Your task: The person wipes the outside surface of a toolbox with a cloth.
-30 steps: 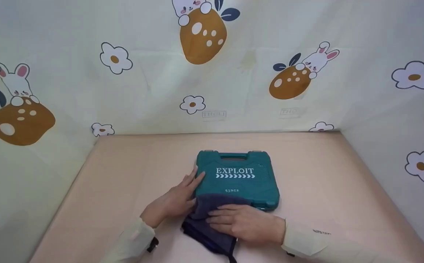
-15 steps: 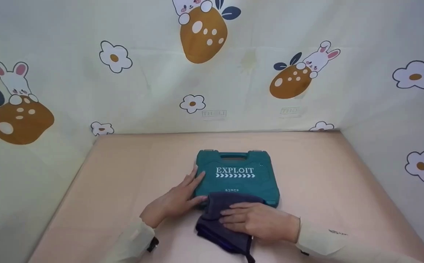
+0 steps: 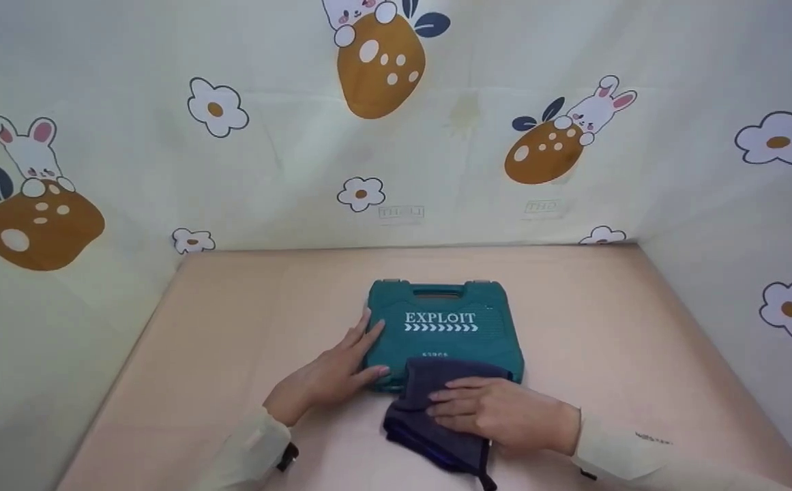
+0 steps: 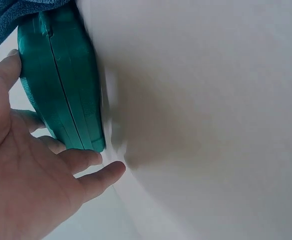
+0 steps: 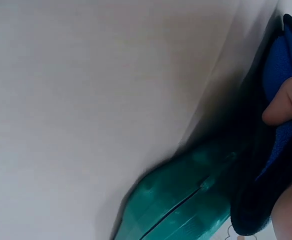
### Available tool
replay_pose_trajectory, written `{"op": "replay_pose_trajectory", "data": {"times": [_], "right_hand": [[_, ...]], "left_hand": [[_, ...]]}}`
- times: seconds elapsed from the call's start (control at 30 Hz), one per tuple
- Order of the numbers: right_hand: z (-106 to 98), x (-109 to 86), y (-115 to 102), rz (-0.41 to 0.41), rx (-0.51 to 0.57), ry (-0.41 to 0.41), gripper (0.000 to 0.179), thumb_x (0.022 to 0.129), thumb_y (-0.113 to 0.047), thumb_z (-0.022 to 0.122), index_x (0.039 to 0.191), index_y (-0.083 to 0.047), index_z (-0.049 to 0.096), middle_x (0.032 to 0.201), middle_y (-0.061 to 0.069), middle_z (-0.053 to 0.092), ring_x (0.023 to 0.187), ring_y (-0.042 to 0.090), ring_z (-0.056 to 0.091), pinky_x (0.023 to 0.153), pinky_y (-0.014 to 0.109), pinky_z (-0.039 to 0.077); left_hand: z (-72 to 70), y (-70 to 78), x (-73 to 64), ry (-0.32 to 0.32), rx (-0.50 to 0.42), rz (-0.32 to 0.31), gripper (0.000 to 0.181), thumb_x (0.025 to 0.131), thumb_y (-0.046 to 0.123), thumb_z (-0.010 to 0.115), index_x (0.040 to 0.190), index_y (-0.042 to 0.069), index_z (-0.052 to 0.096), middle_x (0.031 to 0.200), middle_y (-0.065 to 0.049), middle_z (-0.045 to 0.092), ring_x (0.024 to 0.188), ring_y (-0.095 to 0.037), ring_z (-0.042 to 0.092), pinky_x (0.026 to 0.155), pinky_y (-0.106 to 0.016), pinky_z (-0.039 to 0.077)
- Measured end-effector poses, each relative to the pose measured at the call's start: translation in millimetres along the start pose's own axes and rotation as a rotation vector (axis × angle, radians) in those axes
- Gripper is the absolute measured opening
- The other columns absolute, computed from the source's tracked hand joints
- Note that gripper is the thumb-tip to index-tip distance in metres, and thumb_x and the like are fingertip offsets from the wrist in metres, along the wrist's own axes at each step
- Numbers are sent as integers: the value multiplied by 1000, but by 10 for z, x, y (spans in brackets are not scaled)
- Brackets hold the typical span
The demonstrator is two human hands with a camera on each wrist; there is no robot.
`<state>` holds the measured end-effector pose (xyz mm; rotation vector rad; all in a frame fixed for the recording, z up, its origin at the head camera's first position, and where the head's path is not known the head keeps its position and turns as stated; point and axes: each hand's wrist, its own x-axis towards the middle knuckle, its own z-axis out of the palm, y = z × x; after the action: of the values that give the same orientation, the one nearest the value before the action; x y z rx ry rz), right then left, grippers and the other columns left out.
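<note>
"What colours do we see?"
"A green case (image 3: 447, 343) with white letters (image 3: 440, 318) and arrows (image 3: 441, 327), and a dark purple cloth (image 3: 417, 397), bright blue in places."
"And on our pale wall (image 3: 286, 177)?"
"We see brown fruits (image 3: 380, 78), white flowers (image 3: 217, 108) and white bunnies (image 3: 581, 117)."

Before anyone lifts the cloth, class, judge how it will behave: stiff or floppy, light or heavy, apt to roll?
The cloth is probably floppy: it is folded and laps over an edge of the case. It looks light, seemingly just soft, fuzzy fabric. Rolling seems unlikely, as it lies in flattish folds under the right hand.
</note>
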<state>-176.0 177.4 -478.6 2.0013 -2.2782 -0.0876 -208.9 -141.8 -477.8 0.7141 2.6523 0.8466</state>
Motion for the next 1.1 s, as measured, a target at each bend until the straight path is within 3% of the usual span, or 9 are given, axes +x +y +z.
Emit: {"op": "replay_pose_trajectory", "data": {"times": [0.27,0.8,1.1], "right_hand": [[-6,-193,22,12,-8,24,46,91,-3,71,137,-10,66,141,-1,60,140,12,42,116,32,25],[22,-476,50,46,97,76,56,79,1,79,132,-11,68,136,-1,63,139,13,43,115,33,28],[15,-605,26,67,127,106,50,81,-1,79,130,-10,70,134,-1,65,137,15,46,113,36,33]], "left_hand": [[-11,-19,9,-20,1,3,84,102,55,52,165,16,11,168,-12,-8,151,-35,11,115,-54,24],[-14,-11,8,-20,-10,8,84,103,54,53,165,14,11,168,-14,-8,151,-36,11,115,-55,24],[0,-13,13,-23,-21,-5,86,102,55,53,165,15,11,168,-13,-8,151,-37,12,114,-55,24]]}}
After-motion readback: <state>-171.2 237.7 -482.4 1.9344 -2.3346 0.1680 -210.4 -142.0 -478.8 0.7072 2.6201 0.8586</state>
